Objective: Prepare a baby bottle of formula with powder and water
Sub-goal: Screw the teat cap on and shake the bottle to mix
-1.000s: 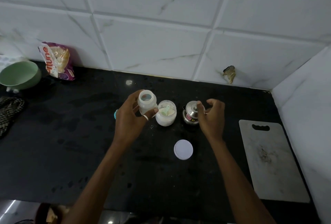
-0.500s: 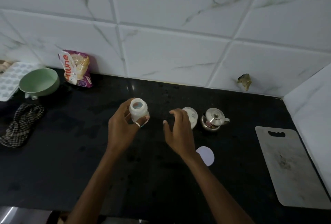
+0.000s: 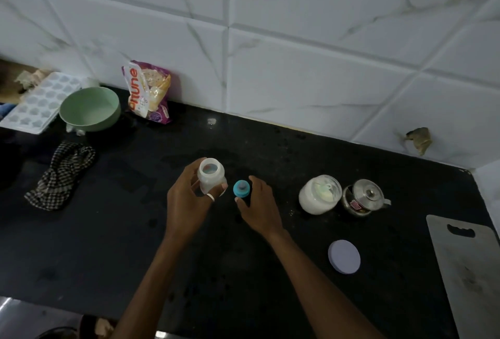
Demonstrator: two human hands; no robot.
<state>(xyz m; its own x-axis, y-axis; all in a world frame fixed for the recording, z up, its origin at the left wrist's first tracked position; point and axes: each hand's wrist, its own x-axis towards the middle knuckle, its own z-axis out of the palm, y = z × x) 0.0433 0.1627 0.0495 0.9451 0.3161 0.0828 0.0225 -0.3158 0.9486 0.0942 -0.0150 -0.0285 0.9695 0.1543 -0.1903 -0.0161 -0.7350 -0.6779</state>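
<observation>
1. Fingers of our left hand (image 3: 186, 203) wrap the uncapped baby bottle (image 3: 211, 176), upright, whitish inside.
2. Our right hand (image 3: 257, 208), half curled, touches the teal bottle cap (image 3: 240, 188) beside it.
3. Right of that hand: an open jar of white powder (image 3: 319, 194), scoop inside, its lid (image 3: 344, 256) nearer us.
4. Beyond our left hand, a pouch (image 3: 147, 92) reads partly "une".

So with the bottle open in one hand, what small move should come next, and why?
Probably close the right hand on the teal cap and lift it. The bottle, gripped by the left hand, is uncapped, and the right fingertips already flank the cap.
</observation>
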